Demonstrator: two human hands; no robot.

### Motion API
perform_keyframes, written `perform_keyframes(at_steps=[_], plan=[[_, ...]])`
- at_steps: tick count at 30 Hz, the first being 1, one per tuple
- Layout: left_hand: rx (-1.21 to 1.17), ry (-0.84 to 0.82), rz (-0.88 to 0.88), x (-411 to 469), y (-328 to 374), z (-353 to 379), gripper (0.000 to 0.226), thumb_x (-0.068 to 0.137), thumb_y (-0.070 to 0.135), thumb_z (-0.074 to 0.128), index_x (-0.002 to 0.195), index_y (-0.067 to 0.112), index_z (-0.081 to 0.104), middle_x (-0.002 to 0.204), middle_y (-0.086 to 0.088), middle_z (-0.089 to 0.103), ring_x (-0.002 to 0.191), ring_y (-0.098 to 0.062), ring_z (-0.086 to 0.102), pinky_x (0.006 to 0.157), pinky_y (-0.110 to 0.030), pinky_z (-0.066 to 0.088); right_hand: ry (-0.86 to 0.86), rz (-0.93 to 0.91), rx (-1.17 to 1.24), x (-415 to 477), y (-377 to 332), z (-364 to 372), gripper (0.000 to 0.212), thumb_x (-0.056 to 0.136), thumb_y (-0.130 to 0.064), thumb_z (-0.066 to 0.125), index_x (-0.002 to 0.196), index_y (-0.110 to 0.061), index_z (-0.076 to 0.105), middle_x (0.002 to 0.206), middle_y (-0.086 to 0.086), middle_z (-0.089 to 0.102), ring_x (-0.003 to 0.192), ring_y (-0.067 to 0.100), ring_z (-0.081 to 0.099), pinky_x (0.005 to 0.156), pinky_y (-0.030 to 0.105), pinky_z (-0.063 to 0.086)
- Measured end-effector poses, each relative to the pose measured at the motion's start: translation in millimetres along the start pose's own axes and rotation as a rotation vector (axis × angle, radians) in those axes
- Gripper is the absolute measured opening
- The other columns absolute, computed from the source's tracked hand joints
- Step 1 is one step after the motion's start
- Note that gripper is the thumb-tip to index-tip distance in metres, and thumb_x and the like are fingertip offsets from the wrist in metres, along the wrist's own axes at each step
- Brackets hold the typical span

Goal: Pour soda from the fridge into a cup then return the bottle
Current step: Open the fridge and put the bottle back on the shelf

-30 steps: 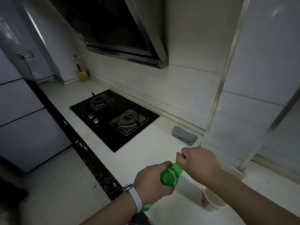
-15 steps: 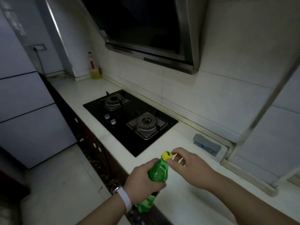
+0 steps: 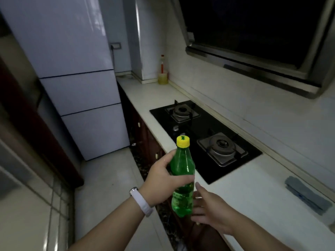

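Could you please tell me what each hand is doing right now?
Left hand: holding the green soda bottle.
Right hand: open, holding nothing.

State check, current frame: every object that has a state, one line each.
soda bottle: upright, held in the air
cap: on the bottle
left hand: grips the bottle's middle
right hand: open, beside the bottle's base, contact unclear
fridge: doors shut
hob: no flame visible
cloth: folded, on the counter
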State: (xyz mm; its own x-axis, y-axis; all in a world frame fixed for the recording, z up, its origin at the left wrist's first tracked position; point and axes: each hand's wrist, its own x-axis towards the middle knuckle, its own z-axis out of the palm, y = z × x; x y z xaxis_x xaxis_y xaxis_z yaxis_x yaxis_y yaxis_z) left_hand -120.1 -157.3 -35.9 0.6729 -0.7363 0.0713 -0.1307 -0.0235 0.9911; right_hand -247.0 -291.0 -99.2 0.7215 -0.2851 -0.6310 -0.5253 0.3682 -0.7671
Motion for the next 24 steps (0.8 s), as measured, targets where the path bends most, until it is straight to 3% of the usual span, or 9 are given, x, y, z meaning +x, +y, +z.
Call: perform_keyframes(at_steps=[3,8,12,15,20,24], plan=[[-0.018,0.083,0.019,-4,4,-35,0.06,0.064,0.008,0.087,0.114,0.035,0.067,0.104,-0.004,0.074,0.098,-0.023,0.071,0.088,-0.042,0.058,-0.109,0.031,0.05,17,-10,37,0.058,0.091,-0.063,0.043,0.126,-0.02,0.059,0.115,0.008,0.072,0.106,0.028,0.069,0.088,0.041,0.054],[0.05,0.203,0.038,-21,10,-84,0.059,0.068,0.002,0.084,0.112,0.036,0.066,0.1,0.001,0.074,0.094,-0.016,0.071,0.08,-0.027,0.057,-0.255,0.049,0.088,33,-29,92,0.057,0.092,-0.058,0.047,0.128,-0.015,0.059,0.118,0.016,0.07,0.107,0.031,0.068,0.093,0.042,0.052],[0.225,0.305,0.035,-34,11,-113,0.06,0.067,0.03,0.084,0.119,0.043,0.056,0.105,0.01,0.072,0.098,-0.01,0.069,0.089,-0.038,0.058,-0.349,0.06,0.077,47,-41,128,0.059,0.087,-0.053,0.056,0.124,-0.007,0.062,0.116,0.021,0.069,0.102,0.032,0.067,0.091,0.042,0.051],[0.445,0.376,0.017,-40,12,-132,0.07,0.065,0.051,0.078,0.126,0.045,0.045,0.108,0.015,0.069,0.097,-0.006,0.067,0.085,-0.037,0.057,-0.405,0.092,0.067,61,-44,151,0.061,0.083,-0.052,0.059,0.123,-0.005,0.062,0.116,0.024,0.068,0.098,0.033,0.067,0.088,0.042,0.053],[0.514,0.466,0.0,-36,7,-163,0.065,0.067,0.053,0.077,0.123,0.043,0.046,0.105,0.014,0.069,0.095,-0.007,0.067,0.082,-0.039,0.057,-0.506,0.144,0.029,91,-56,181,0.065,0.08,-0.052,0.062,0.124,-0.004,0.061,0.116,0.026,0.067,0.09,0.032,0.068,0.072,0.037,0.058],[0.49,0.546,-0.033,-13,-1,-186,0.066,0.066,0.048,0.08,0.123,0.043,0.048,0.106,0.013,0.069,0.097,-0.007,0.067,0.084,-0.04,0.057,-0.575,0.173,0.0,123,-76,198,0.071,0.071,-0.055,0.063,0.122,-0.005,0.06,0.115,0.027,0.067,0.091,0.033,0.067,0.074,0.037,0.057]])
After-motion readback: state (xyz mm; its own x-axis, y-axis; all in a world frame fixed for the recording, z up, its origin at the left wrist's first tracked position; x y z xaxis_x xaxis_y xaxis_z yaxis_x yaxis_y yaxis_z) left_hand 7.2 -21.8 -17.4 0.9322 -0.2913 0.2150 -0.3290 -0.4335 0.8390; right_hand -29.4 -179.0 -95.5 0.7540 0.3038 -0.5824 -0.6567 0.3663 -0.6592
